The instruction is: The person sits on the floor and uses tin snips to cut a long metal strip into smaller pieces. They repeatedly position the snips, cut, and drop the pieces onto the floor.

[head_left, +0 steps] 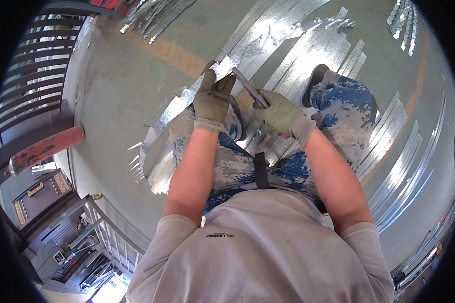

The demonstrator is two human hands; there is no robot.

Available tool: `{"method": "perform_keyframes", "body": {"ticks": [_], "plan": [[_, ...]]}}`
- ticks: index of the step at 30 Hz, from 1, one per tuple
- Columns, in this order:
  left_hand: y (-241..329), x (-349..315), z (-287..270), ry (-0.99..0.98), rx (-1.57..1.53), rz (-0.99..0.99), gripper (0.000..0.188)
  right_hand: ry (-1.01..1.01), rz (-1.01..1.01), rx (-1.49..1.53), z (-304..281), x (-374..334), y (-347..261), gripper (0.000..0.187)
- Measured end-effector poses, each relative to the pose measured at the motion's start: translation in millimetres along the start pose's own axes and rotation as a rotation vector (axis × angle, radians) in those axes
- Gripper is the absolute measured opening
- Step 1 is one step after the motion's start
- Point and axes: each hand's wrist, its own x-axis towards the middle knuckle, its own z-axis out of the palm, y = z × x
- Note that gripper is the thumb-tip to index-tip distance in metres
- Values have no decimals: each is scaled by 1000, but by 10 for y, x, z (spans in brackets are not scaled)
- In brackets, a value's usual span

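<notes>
A long shiny strip of sheet metal (178, 105) curves from the lower left up to my hands, with thin slivers along its edge. My left hand (211, 103), in a dirty greenish work glove, is closed on this strip near its upper end, the fingers partly behind it. In my right hand (279, 113), gloved the same way, is a pair of tin snips (248, 87). The fingers wrap round its handles, and its grey jaws point up and left to the strip beside my left fingers. The exact opening of the jaws is hard to make out.
Flat metal strips (308, 60) lie spread over the green floor ahead and between my legs. More strips (397, 171) lie at the right, with jagged scraps (156, 17) at the far left. A red cylinder (48, 150) and a dark slatted rack (38, 70) stand left.
</notes>
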Motion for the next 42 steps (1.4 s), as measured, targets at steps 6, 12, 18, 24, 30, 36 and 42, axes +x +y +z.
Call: {"method": "perform_keyframes", "body": {"ticks": [6,12,18,24,30,36,42], "plan": [[2,-10,37,-5,-22,-6,34,-47,-54,15,-11,173,161,54],[13,-22,13,-140,-49,-5,37,-100,-31,121,-88,182,160,48],[13,-2,-21,-259,-100,-12,44,-171,-9,193,-220,183,47,43],[1,36,-63,-213,-110,-11,48,-279,-13,270,-363,369,217,41],[-5,35,-32,-240,-103,-19,47,-255,60,182,-413,302,139,45],[-28,35,16,-228,-92,-1,47,-181,32,-109,-524,184,-106,45],[-43,25,-1,-210,-94,-2,48,-203,-26,-3,-522,215,55,45]]}}
